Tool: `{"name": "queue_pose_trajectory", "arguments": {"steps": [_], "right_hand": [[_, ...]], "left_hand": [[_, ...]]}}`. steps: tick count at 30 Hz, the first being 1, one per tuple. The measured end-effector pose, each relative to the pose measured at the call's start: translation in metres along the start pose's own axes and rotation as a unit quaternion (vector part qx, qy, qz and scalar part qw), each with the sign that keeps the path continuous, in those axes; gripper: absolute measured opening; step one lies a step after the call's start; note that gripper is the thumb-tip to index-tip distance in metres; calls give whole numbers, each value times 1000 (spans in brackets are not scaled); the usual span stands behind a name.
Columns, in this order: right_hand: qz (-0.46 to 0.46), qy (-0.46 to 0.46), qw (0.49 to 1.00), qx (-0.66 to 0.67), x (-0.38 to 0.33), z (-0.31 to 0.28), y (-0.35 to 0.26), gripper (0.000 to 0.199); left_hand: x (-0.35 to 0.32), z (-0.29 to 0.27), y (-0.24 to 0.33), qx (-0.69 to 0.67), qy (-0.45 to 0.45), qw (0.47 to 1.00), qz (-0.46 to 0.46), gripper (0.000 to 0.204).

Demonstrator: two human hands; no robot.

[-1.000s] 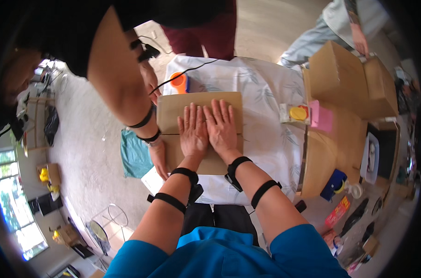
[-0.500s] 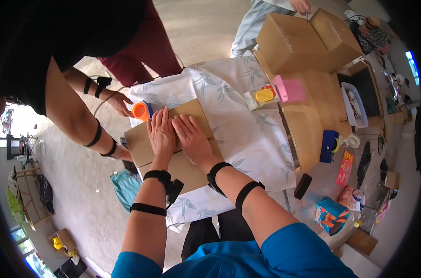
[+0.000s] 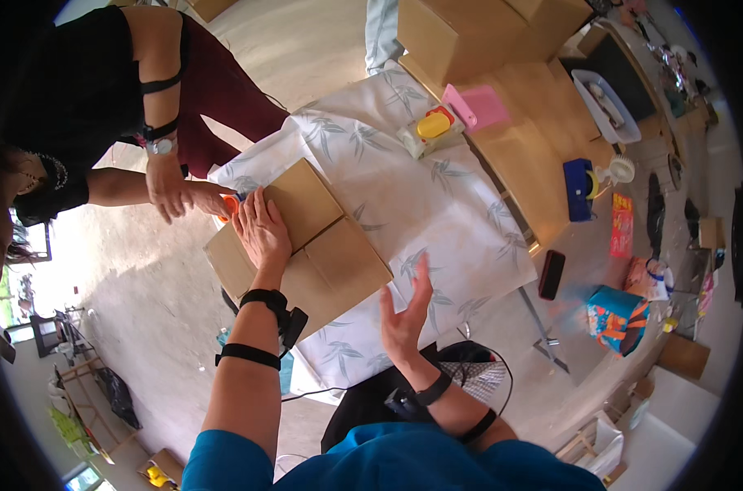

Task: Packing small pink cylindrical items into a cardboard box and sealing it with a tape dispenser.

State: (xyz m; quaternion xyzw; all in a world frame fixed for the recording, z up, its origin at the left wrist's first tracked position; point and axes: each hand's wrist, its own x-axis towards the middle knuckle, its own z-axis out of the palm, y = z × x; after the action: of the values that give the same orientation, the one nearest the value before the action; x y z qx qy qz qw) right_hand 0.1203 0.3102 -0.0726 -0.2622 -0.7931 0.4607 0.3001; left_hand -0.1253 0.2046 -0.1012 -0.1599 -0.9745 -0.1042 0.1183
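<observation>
A brown cardboard box [image 3: 326, 266] sits on the cloth-covered table with its top flaps folded down. My left hand [image 3: 261, 229] presses on the flaps near the left side, fingers stretched out. Beyond the box's near right edge my right hand [image 3: 407, 315] is raised off it, empty, fingers apart. A co-worker's hand [image 3: 212, 199] reaches to a small orange-and-blue round thing [image 3: 227, 208] beside my left fingertips; my hand and theirs partly hide it. The co-worker's other hand [image 3: 168, 192] hangs nearby with its fingers downward.
A white leaf-patterned cloth [image 3: 425, 213] covers the table. Right of the box lie a wipes pack with a yellow lid [image 3: 434, 126] and a pink tray [image 3: 479, 108]. A wooden table [image 3: 527, 147] bears a large carton [image 3: 445, 49], a blue tape dispenser [image 3: 578, 190] and a white bin [image 3: 605, 106].
My right hand has lifted off the box and drawn back toward me. My left hand stays on the flaps, slightly farther left. The co-worker's hand has closed in on the orange-and-blue thing.
</observation>
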Motion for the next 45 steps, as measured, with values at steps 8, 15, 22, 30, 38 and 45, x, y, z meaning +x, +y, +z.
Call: {"name": "queue_pose_trajectory", "arguments": {"steps": [8, 15, 22, 30, 38, 45], "right_hand": [[404, 217, 808, 370, -1, 93, 14, 113], [395, 190, 800, 410, 9, 85, 14, 107], [381, 227, 816, 371, 6, 87, 20, 102], [467, 167, 762, 417, -64, 69, 88, 86], [531, 250, 429, 687, -86, 33, 116, 65], [593, 156, 620, 489, -15, 82, 60, 73]], "left_hand": [[7, 17, -8, -54, -44, 998, 8, 49], [-18, 3, -11, 23, -56, 997, 52, 80], [-69, -11, 26, -28, -116, 985, 125, 63], [-69, -15, 31, -35, -104, 985, 136, 58], [-70, -18, 25, -32, -98, 986, 127, 54], [-67, -19, 36, -30, -95, 987, 125, 54]]}}
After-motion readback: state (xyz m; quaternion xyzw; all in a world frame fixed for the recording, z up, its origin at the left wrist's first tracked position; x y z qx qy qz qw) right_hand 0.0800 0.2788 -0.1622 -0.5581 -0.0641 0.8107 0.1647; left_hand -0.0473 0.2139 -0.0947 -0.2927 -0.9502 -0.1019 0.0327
